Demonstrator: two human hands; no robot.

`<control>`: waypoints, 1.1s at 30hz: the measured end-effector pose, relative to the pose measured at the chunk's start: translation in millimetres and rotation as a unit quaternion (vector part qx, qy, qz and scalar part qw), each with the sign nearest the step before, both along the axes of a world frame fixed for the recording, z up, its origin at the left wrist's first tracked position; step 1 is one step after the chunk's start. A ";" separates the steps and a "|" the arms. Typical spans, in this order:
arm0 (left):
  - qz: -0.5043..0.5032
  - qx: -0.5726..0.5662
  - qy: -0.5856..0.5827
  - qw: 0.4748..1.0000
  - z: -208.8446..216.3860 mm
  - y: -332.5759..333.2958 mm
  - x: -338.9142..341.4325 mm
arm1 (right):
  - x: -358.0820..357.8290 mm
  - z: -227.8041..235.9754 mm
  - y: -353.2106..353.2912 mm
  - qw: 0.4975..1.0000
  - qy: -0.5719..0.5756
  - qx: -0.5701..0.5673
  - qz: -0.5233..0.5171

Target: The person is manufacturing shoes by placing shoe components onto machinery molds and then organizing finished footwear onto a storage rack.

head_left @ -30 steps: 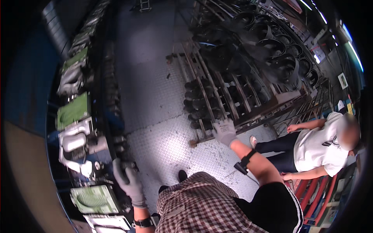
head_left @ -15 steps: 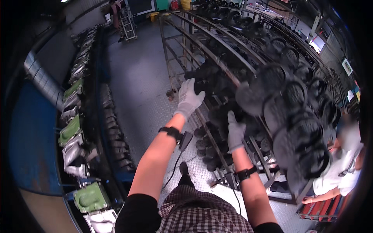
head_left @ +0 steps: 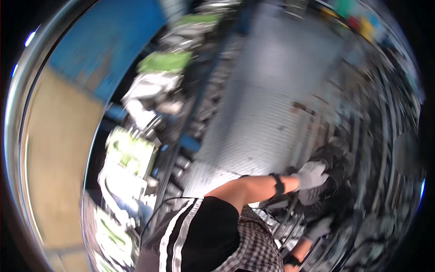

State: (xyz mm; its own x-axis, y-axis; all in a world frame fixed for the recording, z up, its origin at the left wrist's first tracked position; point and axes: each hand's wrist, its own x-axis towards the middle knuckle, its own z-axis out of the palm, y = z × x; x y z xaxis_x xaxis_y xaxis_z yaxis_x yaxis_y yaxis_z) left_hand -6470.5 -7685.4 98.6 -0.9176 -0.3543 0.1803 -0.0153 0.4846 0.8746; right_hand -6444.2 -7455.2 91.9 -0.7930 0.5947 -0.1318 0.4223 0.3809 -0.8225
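Observation:
Motion smears much of the picture. My left hand (head_left: 312, 176), in a pale grey glove, reaches right across my body to dark shoe-like pieces (head_left: 328, 188) at the rack. It touches or overlaps them, but the blur hides whether its fingers close on any. Below it, my right hand (head_left: 318, 228), gloved alike, is among the same dark pieces; its fingers are too smeared to read. A black band (head_left: 278, 184) circles my left wrist, and another (head_left: 292, 259) my right.
Metal racks (head_left: 383, 122) with dark pieces fill the right side. On the left runs a line of silver and green shoe-shaped moulds (head_left: 165, 62), beside a blue panel (head_left: 108, 41) and a tan panel (head_left: 59, 149). Textured metal floor (head_left: 253, 118) lies between.
My view has swung left, so the moulds stand larger and the rack sits farther right. Both hands now appear lower and farther right in the picture, still by the dark pieces.

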 end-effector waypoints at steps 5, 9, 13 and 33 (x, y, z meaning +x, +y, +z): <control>0.332 0.163 0.036 0.928 20.7 -130.5 257.7 | 28.0 -35.1 -125.1 0.903 0.082 -0.313 0.285; 0.665 -0.136 0.045 0.733 16.4 -158.2 467.6 | 125.1 9.3 -280.6 0.666 0.216 -0.189 0.689; 0.842 -0.018 0.025 0.539 56.5 -124.0 609.3 | 250.8 15.6 -410.7 0.416 0.208 -0.273 0.842; 0.603 0.241 0.298 0.700 -2.0 -163.4 777.8 | 622.0 37.5 -404.1 0.295 0.277 -0.054 0.913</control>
State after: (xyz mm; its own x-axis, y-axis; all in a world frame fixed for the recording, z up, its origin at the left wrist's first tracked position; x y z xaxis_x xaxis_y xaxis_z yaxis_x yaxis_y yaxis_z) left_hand -5692.6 -7848.8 96.6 0.2886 -0.9575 -0.0024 0.2781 0.0814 0.9571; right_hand -5822.2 -7859.3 129.3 0.3029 -0.8742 0.3795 -0.6163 -0.4834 -0.6217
